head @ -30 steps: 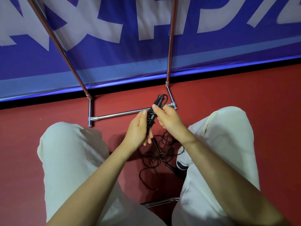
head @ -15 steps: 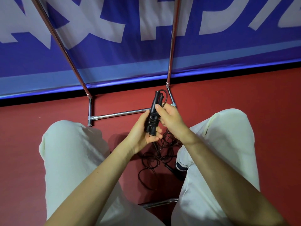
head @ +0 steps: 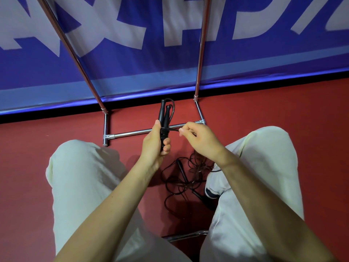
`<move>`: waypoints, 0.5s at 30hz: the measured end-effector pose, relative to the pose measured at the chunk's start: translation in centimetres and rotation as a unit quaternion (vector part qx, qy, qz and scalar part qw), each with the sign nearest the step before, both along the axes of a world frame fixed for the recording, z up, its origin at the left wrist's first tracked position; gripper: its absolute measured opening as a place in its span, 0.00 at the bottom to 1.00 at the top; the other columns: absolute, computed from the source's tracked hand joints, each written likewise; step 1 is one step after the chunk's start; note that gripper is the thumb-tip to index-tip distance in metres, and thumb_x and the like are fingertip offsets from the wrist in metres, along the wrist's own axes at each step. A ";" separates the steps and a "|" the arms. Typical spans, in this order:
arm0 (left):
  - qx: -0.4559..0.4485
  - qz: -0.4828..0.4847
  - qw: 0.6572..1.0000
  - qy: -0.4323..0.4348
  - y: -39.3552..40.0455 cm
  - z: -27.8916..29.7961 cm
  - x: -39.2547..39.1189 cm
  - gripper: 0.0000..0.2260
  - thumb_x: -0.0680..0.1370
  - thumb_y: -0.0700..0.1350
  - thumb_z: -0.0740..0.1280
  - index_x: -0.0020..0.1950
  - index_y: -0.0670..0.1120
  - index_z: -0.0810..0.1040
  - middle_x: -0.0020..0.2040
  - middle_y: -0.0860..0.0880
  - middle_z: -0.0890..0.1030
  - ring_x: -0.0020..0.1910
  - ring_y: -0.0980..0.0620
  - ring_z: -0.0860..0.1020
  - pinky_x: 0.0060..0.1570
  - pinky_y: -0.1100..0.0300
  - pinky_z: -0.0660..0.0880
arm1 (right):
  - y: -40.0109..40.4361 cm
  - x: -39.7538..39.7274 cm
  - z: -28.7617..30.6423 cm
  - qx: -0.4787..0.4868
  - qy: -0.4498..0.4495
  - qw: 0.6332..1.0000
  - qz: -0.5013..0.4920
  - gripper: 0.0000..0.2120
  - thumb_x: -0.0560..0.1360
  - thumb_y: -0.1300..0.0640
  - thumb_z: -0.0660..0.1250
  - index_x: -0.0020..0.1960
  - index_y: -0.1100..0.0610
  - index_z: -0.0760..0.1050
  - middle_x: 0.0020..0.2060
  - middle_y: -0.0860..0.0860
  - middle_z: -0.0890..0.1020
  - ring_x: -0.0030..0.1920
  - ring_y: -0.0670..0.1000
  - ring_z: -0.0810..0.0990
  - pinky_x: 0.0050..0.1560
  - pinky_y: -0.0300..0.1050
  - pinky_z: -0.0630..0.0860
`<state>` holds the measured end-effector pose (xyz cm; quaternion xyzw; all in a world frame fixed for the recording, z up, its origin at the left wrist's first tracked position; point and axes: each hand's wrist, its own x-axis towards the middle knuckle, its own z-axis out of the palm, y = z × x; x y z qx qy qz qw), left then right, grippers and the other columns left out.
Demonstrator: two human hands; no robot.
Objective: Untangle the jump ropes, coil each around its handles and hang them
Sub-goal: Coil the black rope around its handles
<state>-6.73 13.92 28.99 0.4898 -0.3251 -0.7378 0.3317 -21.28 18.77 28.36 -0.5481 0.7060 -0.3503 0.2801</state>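
My left hand [head: 154, 142] grips two black jump-rope handles [head: 164, 116] held together upright, with black cord wound several turns around their middle. My right hand [head: 200, 140] pinches the free cord [head: 173, 130] just right of the handles and holds it taut. On the red floor between my knees lies a tangled pile of black rope [head: 187, 176] with another handle [head: 180, 168] in it. The rope's lower end runs under my right leg.
A chrome rack [head: 132, 132] stands on the floor ahead, with two uprights rising past a blue-and-white banner [head: 170, 53]. My legs in pale trousers flank the rope pile. A white shoe [head: 212, 190] sits beside the tangle. A metal bar [head: 185, 236] lies near me.
My right hand has moved off the handles to the right, pulling the cord out sideways. The handles have risen slightly and stand more upright in my left hand.
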 end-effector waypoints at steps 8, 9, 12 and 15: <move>-0.044 -0.008 0.999 -0.018 -0.3 0.3 0.6 0.14 0.83 0.58 0.57 0.46 0.49 0.71 0.27 0.51 0.65 0.22 0.56 0.61 0.23 0.65 0.54 | 0.8 0.3 0.0 -0.059 0.084 0.993 0.051 0.09 0.77 0.50 0.67 0.54 0.53 0.74 0.30 0.43 0.70 0.31 0.45 0.72 0.37 0.47 0.71; -0.053 -0.003 0.998 -0.025 -0.4 0.3 0.7 0.14 0.83 0.57 0.57 0.45 0.48 0.69 0.27 0.50 0.64 0.22 0.55 0.61 0.22 0.65 0.55 | 0.9 0.3 -0.2 -0.082 0.096 0.991 0.052 0.08 0.77 0.52 0.67 0.53 0.54 0.75 0.31 0.43 0.72 0.32 0.45 0.72 0.37 0.48 0.73; -0.088 0.009 0.995 -0.040 -0.5 0.1 1.1 0.14 0.84 0.54 0.58 0.43 0.47 0.66 0.28 0.51 0.65 0.23 0.55 0.64 0.21 0.64 0.60 | 0.5 0.2 -1.3 -0.157 0.229 0.960 0.017 0.11 0.77 0.53 0.62 0.48 0.58 0.80 0.39 0.49 0.80 0.40 0.55 0.78 0.44 0.50 0.75; -0.139 -0.006 0.986 -0.093 -0.1 -0.2 1.1 0.15 0.84 0.53 0.59 0.40 0.47 0.66 0.24 0.52 0.67 0.22 0.53 0.65 0.23 0.63 0.61 | 0.3 1.6 -2.0 -0.122 0.165 0.978 -0.027 0.12 0.79 0.58 0.59 0.46 0.60 0.81 0.43 0.54 0.80 0.44 0.57 0.78 0.48 0.48 0.74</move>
